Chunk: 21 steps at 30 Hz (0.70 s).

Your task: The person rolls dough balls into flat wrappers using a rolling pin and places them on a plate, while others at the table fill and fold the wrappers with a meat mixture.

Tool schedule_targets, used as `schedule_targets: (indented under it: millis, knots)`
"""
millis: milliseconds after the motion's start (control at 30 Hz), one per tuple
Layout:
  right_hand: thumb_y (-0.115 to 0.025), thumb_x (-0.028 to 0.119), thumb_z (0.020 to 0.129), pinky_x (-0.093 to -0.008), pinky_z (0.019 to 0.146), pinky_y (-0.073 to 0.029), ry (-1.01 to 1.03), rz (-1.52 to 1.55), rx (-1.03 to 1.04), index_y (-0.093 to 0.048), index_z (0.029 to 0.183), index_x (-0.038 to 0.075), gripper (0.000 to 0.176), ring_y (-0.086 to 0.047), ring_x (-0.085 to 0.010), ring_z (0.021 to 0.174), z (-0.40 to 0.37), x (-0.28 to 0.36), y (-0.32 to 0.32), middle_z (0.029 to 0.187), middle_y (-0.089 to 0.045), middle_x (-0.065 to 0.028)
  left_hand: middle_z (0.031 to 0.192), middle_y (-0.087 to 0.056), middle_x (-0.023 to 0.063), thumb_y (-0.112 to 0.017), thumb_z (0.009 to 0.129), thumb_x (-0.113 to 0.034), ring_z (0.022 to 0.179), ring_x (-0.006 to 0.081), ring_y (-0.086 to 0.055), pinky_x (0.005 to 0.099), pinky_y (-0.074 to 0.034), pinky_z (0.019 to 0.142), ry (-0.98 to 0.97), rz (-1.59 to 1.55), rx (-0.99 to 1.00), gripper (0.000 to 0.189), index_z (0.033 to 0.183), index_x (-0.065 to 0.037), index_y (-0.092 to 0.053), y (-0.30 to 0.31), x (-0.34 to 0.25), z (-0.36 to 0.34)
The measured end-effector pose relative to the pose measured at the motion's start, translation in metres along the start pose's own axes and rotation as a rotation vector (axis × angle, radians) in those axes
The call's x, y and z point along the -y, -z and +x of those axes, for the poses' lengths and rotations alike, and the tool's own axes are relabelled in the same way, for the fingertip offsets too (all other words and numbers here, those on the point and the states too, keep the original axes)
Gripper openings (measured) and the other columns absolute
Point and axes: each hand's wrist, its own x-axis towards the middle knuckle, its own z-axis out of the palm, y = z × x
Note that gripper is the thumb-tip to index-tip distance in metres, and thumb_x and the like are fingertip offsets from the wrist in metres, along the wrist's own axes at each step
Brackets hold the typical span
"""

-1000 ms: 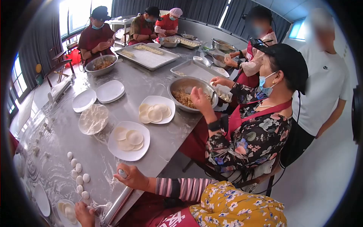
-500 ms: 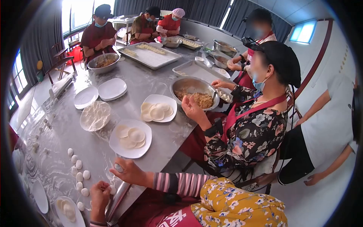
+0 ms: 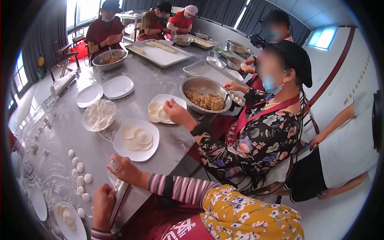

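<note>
My right hand (image 3: 127,171) is closed in a fist near the table edge, and a pale rounded end of something (image 3: 115,164) shows at its fingers. Just below it, my left hand (image 3: 103,202) has curled fingers; what they grip, if anything, is hidden. A bit of whitish material (image 3: 117,184) lies on the floury steel table (image 3: 102,168) between my hands. Small flattened dough pieces (image 3: 80,181) form a crooked row beyond my left hand. Ahead of my right hand, round dough wrappers (image 3: 143,137) overlap on a white plate (image 3: 120,148).
A dish of flour (image 3: 100,116), stacked plates (image 3: 119,86) and another wrapper plate (image 3: 82,232) stand around me. A co-worker (image 3: 256,136) sits at my right, beside a bowl of filling (image 3: 206,98), one hand reaching over a wrapper plate (image 3: 176,100). Others work along the far side.
Both my hands appear slightly higher and further left in view. The dough piece seen by my left fingers earlier is not visible there now. The co-worker's hand has moved over the wrapper plate.
</note>
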Motion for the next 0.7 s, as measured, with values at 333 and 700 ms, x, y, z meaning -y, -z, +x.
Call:
schedule_targets:
  millis: [333, 700]
  knots:
    - [-0.066, 0.013, 0.077, -0.0449, 0.056, -0.042, 0.151, -0.176, -0.042, -0.048, 0.093, 0.003, 0.027, -0.053, -0.0436, 0.068, -0.017, -0.007, 0.001, 0.072, -0.052, -0.0225, 0.068, -0.061, 0.0158, -0.062, 0.071, -0.009, 0.064, 0.0265, -0.062, 0.0358, -0.047, 0.06, 0.026, 0.012, 0.098, 0.011, 0.077, 0.0, -0.059, 0.002, 0.02, -0.005]
    - [-0.07, 0.008, 0.073, -0.0409, 0.05, -0.042, 0.089, -0.084, -0.061, -0.048, 0.083, 0.006, 0.024, -0.055, -0.0394, 0.061, 0.004, -0.006, 0.007, 0.065, -0.053, -0.0178, 0.063, -0.057, 0.0123, -0.06, 0.077, -0.01, 0.057, 0.0175, -0.054, 0.0332, -0.044, 0.056, -0.014, -0.145, 0.145, 0.013, 0.081, 0.001, -0.057, 0.001, 0.027, 0.017]
